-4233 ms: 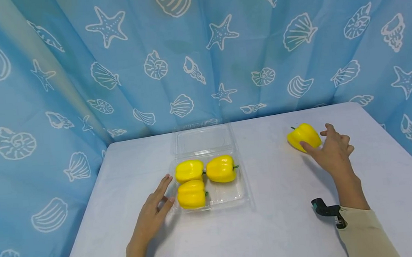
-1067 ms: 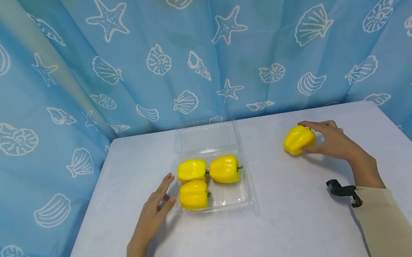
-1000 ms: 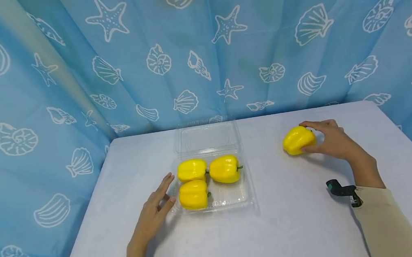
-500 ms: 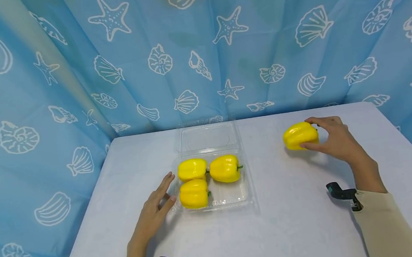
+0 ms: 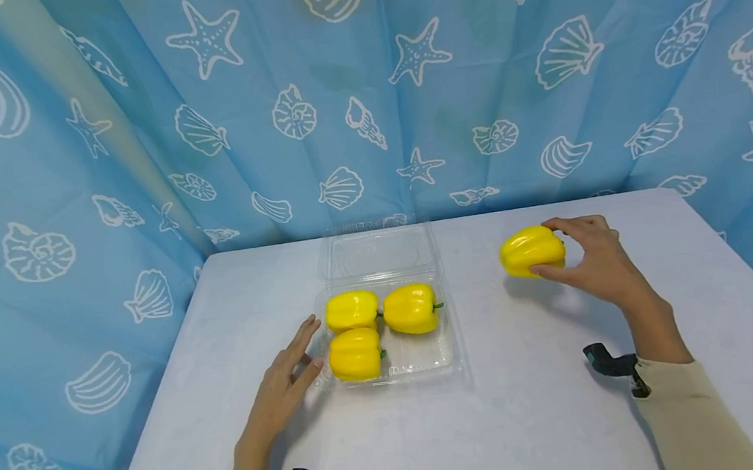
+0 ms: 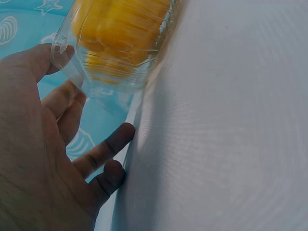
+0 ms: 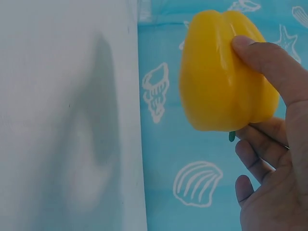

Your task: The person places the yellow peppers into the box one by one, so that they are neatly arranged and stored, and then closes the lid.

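Observation:
In the head view my right hand point(image 5: 597, 260) holds a yellow bell pepper point(image 5: 531, 251) between thumb and fingers, raised above the table with its shadow below. The right wrist view shows the thumb on the side of this bell pepper point(image 7: 221, 72), its short green stem toward the palm. My left hand point(image 5: 282, 389) lies at the left edge of a clear plastic clamshell box point(image 5: 420, 354), fingers nearly straight. In the left wrist view the thumb and fingertips of my left hand point(image 6: 62, 130) touch the box's rim. Three yellow bell peppers point(image 5: 355, 355) lie inside the box.
The box's clear lid point(image 5: 380, 253) is folded back toward the curtain. A white cloth covers the table point(image 5: 500, 418). Behind it and at the left hangs a blue curtain point(image 5: 241, 150) with white shells and starfish.
My right hand has closed round the bell pepper at the right, lifted it off the table and carried it slightly left. My left hand has stayed at the box's edge.

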Demonstrator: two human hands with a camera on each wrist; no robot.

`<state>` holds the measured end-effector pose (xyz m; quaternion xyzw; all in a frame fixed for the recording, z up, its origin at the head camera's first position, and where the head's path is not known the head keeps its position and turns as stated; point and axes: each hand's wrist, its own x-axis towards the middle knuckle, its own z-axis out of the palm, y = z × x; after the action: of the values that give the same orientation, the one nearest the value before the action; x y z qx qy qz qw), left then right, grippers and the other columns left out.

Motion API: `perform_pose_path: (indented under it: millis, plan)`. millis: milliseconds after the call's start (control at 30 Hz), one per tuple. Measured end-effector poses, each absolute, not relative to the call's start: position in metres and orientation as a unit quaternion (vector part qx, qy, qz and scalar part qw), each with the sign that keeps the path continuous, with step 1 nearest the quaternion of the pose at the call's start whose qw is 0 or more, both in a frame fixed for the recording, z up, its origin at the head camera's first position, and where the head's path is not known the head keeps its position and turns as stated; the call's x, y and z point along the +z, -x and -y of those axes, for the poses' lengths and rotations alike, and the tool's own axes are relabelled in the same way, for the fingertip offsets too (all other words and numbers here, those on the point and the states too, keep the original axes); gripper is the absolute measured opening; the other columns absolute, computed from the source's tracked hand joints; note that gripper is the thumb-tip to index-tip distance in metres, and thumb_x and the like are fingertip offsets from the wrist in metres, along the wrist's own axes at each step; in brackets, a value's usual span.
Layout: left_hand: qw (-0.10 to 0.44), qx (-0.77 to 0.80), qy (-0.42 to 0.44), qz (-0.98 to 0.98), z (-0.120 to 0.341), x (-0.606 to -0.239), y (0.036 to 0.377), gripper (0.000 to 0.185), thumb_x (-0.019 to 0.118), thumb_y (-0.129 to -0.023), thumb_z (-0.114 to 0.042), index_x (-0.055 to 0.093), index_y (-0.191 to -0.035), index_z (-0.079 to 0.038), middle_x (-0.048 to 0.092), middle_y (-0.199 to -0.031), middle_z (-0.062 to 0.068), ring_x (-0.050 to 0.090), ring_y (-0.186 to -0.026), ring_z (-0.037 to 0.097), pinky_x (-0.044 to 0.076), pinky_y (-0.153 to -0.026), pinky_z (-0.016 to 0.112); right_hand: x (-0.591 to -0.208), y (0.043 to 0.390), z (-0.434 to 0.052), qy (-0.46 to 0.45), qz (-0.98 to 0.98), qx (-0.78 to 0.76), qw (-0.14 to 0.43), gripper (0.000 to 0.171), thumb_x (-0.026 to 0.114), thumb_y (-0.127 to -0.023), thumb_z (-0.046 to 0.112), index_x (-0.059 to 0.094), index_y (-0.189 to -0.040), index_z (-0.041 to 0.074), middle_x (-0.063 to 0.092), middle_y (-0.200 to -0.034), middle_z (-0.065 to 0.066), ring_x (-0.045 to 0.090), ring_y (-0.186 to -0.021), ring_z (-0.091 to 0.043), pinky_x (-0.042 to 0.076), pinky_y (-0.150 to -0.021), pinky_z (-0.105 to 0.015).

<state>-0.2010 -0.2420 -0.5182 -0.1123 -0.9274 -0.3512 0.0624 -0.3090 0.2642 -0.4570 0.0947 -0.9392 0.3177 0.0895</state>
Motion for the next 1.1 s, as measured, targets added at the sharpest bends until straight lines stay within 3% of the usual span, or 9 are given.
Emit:
perform_pose_path:
  millis: [200,1100]
  plan:
    - [0.063,-0.349,0.115,0.928,0.242,-0.52,0.202,0.059,0.054,-0.102,-0.043,0.034,-0.157,-0.034,0.029,-0.162,-0.012,0.055,-0.096,0.012,0.046,-0.072,0.035,-0.455,0.302,-0.256,-0.098,0.937,0.318,0.104,0.078,0.085,-0.077,0.046,0.054,-0.14,0.012,0.052,-0.137,-0.02,0.029,-0.128,-0.043,0.029,-0.09,-0.072]
    - [0.069,-0.352,0.121,0.926,0.242,-0.516,0.2,0.058,0.054,-0.102,-0.041,0.035,-0.156,-0.033,0.03,-0.161,-0.011,0.055,-0.093,0.011,0.046,-0.072,0.035,-0.455,0.276,-0.222,-0.132,0.921,0.334,0.152,0.074,0.086,-0.077,0.044,0.057,-0.136,0.01,0.056,-0.131,-0.019,0.034,-0.125,-0.04,0.027,-0.09,-0.066]
